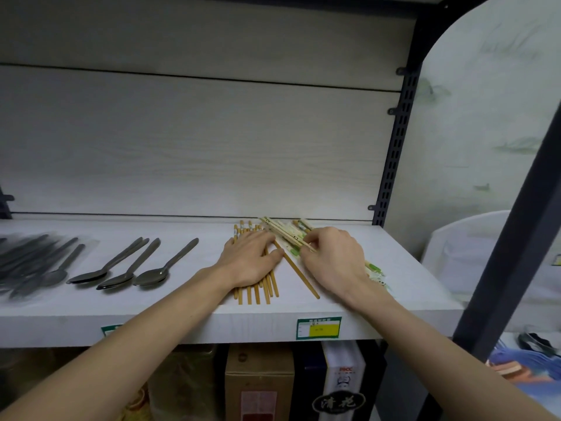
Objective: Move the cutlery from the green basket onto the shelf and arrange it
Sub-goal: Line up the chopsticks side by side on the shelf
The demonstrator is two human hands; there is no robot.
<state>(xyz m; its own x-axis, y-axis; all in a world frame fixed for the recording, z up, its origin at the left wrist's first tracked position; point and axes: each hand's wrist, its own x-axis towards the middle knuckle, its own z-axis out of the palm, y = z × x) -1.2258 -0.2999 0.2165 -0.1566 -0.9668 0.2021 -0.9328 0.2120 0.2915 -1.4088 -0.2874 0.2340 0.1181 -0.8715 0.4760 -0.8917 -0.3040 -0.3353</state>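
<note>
On the shelf [182, 317], your left hand [247, 258] presses flat, fingers straight, on the brown chopsticks [258, 291]; lift it abruptly and they may roll forward. Your right hand [332, 258] pinches a wrapped chopstick [287, 235]; tugging could scatter its pile or knock the stray chopstick [300, 276] off.

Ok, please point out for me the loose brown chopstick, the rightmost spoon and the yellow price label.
loose brown chopstick [299, 276], head view, middle of its bare shaft between the hands.
rightmost spoon [151, 276], head view, on its bowl.
yellow price label [322, 330], head view, on its yellow field, on the shelf's front edge.
</note>
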